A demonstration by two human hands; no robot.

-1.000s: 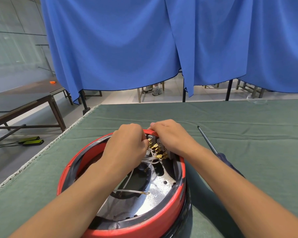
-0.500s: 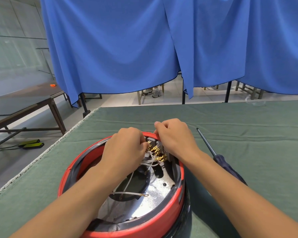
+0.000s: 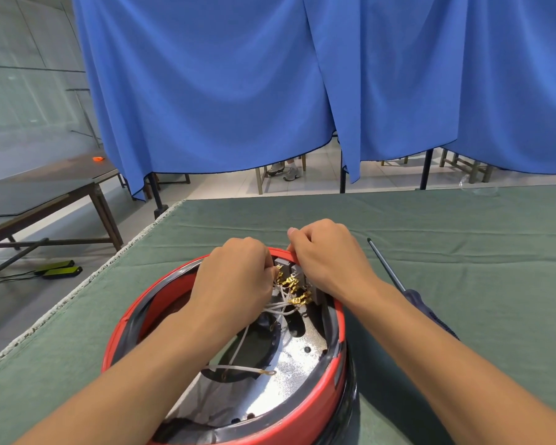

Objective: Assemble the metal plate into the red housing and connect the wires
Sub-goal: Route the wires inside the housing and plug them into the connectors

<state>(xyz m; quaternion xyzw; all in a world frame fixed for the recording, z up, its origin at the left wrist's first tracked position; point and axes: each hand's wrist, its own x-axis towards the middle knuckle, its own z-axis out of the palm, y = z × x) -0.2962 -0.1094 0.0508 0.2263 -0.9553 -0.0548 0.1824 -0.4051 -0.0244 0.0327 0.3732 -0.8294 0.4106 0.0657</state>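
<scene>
Two hands over red housing [image 3: 312, 409] near table edge: left hand [image 3: 235, 281] pinching white wires [image 3: 281, 305], right hand [image 3: 328, 261] gripping far rim. Metal plate [image 3: 289, 377] seated inside; screwdriver [image 3: 395, 281] right. No readable writing.

Both hands crowd the red housing [image 3: 315, 409] at its twelve o'clock rim, the left hand [image 3: 235, 281] and right hand [image 3: 328, 261] covering the brass terminals [image 3: 297, 293]. White wires [image 3: 238, 367] cross the metal plate [image 3: 283, 380]. A screwdriver [image 3: 398, 287] lies at two o'clock. Green cloth [image 3: 463, 252] lies open beyond.
</scene>
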